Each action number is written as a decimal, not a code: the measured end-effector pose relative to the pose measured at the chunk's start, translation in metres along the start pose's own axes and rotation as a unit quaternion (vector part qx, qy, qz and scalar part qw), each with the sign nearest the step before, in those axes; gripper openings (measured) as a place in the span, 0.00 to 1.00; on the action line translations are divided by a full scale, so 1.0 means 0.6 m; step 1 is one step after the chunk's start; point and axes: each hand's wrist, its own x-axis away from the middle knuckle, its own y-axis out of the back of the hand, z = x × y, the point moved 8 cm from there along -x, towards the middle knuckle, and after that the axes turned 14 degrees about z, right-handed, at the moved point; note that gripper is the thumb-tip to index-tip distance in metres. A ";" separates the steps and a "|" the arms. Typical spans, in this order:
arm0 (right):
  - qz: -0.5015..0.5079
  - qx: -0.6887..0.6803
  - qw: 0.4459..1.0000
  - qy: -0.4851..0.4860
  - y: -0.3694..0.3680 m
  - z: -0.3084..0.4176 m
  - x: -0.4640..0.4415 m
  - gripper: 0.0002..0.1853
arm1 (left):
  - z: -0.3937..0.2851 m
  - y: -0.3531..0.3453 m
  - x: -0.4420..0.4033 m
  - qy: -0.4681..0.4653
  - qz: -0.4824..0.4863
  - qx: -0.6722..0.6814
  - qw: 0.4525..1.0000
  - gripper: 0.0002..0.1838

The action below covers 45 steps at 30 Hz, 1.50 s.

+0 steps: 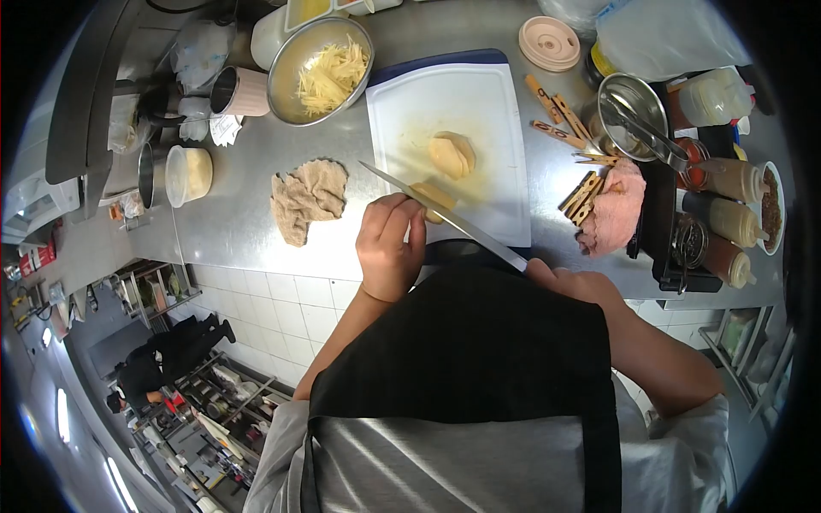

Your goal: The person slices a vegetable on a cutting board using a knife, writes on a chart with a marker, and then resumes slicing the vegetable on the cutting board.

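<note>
A long kitchen knife [473,229] lies slantwise over a pale yellow piece [434,195], which looks like peeled potato, at the near edge of the white cutting board [505,120]. My right hand [566,284] is closed round the knife's handle, mostly hiding it. Curled at the left end of the piece is my left hand [389,244]; its fingertips are pressed against the piece, close beside the blade. More pale slices [451,155] lie stacked farther up the board. Thin pale yellow strips [332,77] fill part of a metal bowl [280,90] at the back left.
A crumpled brown cloth [308,198] lies left of the board, with a plastic tub [189,176] beyond. On the right are wooden clothespins [560,115], a pink cloth [613,209], a metal bowl with tongs [633,115] and squeeze bottles [734,218]. Another person [162,359] stands far left.
</note>
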 end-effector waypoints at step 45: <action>-0.079 0.048 0.995 -0.024 0.035 -0.004 -0.111 0.10 | 0.046 0.031 -0.125 0.022 0.059 0.029 0.998 0.10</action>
